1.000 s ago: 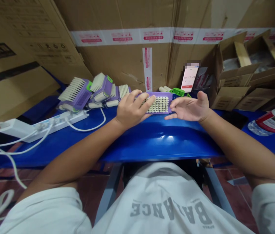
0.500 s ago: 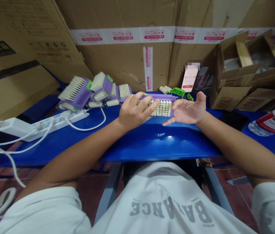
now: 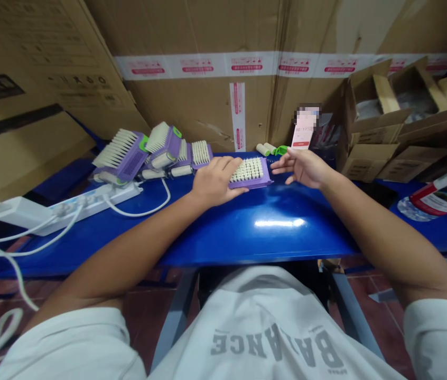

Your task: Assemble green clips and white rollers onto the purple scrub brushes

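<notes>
My left hand is wrapped around the left end of a purple brush head with rows of cream bristles facing up. Its thumb lies along the near side. My right hand is off the brush head, just right of it, with fingers apart and nothing seen in them. It is nearest to a bright green plastic part, which it partly covers. Left of that part lie two small cream rollers with green ends.
Several purple bristled pieces are heaped on the blue table at the left. A white power strip with cables lies before them. A phone leans at the back. Cardboard boxes and a bottle stand at right.
The brush head has tilted, its purple side now facing me and its bristles upward. My right hand has left its right end and turned over toward the green parts.
</notes>
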